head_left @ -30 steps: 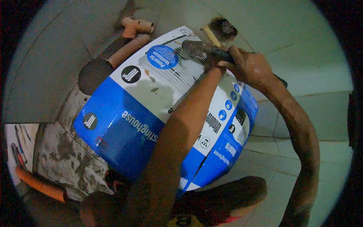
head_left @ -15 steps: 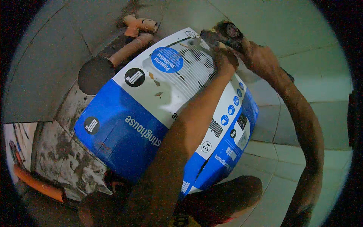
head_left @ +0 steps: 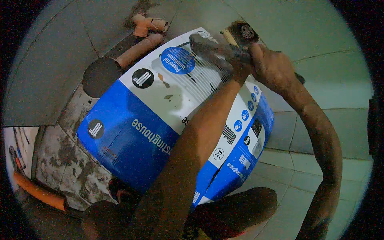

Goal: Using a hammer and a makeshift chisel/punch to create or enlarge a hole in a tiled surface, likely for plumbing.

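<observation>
My right hand (head_left: 272, 68) is closed round the dark handle of a hammer-like tool, whose motion-blurred head (head_left: 202, 46) is over the upper part of a blue-and-white cardboard box (head_left: 120, 116). My left hand (head_left: 242, 70) is just left of and below it, fingers mostly hidden behind the tool and right hand; what they hold cannot be made out. Beyond both hands is a dark, rough round opening (head_left: 246, 32) in the pale tiled surface, with a short yellowish piece (head_left: 228, 37) at its left. My left forearm crosses the box.
An orange pipe fitting (head_left: 142, 28) and pipe (head_left: 136, 52) lie behind the box, beside a dark round patch (head_left: 100, 78). Another orange pipe (head_left: 40, 192) is at lower left, near some small tools (head_left: 16, 156). My bent leg (head_left: 244, 208) is below the box.
The tool's head moved right toward the opening by half a second ago and has since swung back left, blurred. My left hand rose slightly, then lowered a little.
</observation>
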Demonstrator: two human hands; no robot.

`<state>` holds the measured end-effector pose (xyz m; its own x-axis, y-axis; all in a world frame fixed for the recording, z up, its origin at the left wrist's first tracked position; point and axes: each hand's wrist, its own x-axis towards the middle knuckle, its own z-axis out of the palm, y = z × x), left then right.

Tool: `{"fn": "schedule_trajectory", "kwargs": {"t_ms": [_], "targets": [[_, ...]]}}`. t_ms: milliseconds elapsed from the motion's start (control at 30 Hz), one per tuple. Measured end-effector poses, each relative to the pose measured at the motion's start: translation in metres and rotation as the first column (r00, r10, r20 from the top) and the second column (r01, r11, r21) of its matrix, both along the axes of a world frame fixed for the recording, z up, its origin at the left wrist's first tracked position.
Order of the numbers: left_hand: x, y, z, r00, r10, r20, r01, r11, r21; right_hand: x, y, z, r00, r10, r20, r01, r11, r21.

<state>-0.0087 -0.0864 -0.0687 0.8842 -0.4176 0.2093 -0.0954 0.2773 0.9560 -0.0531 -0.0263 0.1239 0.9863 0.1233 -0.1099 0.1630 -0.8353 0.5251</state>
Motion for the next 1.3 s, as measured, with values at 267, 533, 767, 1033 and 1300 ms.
{"fn": "schedule_trajectory", "kwargs": {"t_ms": [267,533,767,1033,1300], "targets": [[0.0,-0.023,-0.012,0.891,-0.089,0.444,0.038,0.992,0.121,-0.01,0.011,-0.007,0.982,-0.183,0.048,0.185,0.982,-0.041],[-0.013,0.001,-0.033,0.995,-0.006,0.096,0.024,0.982,-0.187,-0.017,0.013,-0.005,0.997,-0.029,0.075,0.027,0.999,0.029],[-0.013,-0.01,-0.024,0.83,0.214,0.515,-0.261,0.965,0.02,-0.037,0.042,0.002,0.98,-0.16,0.122,0.156,0.987,0.036],[-0.007,0.039,0.037,0.923,-0.318,-0.214,0.191,0.865,-0.464,-0.101,0.105,0.035,0.69,-0.657,0.303,0.512,0.74,0.435],[-0.027,0.074,0.161,0.965,-0.144,0.218,0.229,0.869,-0.439,-0.165,0.12,0.039,0.318,-0.759,0.569,0.294,0.649,0.702]]}}
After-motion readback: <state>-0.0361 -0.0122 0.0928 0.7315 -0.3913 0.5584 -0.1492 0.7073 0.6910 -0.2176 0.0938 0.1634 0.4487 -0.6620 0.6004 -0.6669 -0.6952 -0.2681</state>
